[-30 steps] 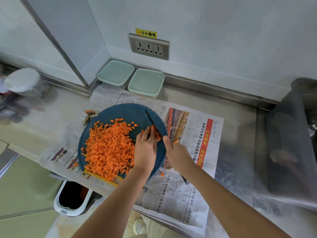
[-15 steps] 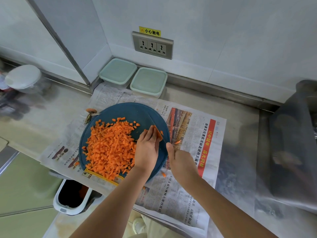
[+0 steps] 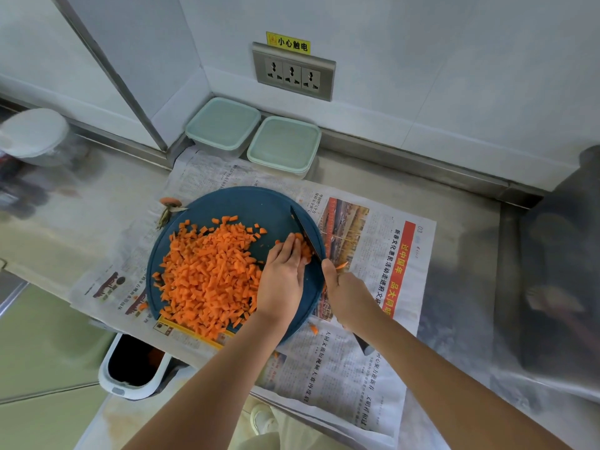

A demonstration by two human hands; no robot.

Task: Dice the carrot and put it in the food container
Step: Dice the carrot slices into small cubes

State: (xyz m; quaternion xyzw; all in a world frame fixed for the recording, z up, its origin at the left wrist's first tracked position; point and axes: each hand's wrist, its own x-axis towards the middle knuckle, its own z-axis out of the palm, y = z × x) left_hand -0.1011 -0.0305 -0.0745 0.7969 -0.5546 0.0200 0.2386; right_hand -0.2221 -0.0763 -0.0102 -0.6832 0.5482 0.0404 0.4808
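Entry, working from the near edge outward.

Below the counter edge we note a white bin (image 3: 130, 392), its inside dark. Both forearms reach up from the bottom of the view over a spread newspaper (image 3: 341, 368) that covers the steel counter (image 3: 461, 254).

The right hand (image 3: 349, 297) is clenched round the handle of the knife (image 3: 305, 230), thumb up near the blade's heel; the handle's butt shows below the wrist. The blade runs away and to the left across the right part of the cutting board (image 3: 246, 203), edge down.

The left hand (image 3: 282, 277) lies palm down on the board, fingers fairly straight, pressing on the carrot strips (image 3: 305, 250) just beside the blade. It grasps nothing that we can see.

The diced carrot (image 3: 211, 274) sits in a wide heap on the left and middle of the round blue board, touching the left hand's wrist side. One stray cube (image 3: 313, 329) lies on the newspaper off the board's near rim, and a thin sliver (image 3: 341, 264) lies beside the right thumb. A carrot top (image 3: 168, 201) rests off the board's far left rim.

Further back, against the wall, two square containers stand side by side: left container (image 3: 223, 125) and right container (image 3: 284, 142), both with lids on, well apart from the carrot. Above them we log a triple socket (image 3: 293, 73) and a yellow label (image 3: 288, 43). A blurred white tub (image 3: 32, 131) sits far left.
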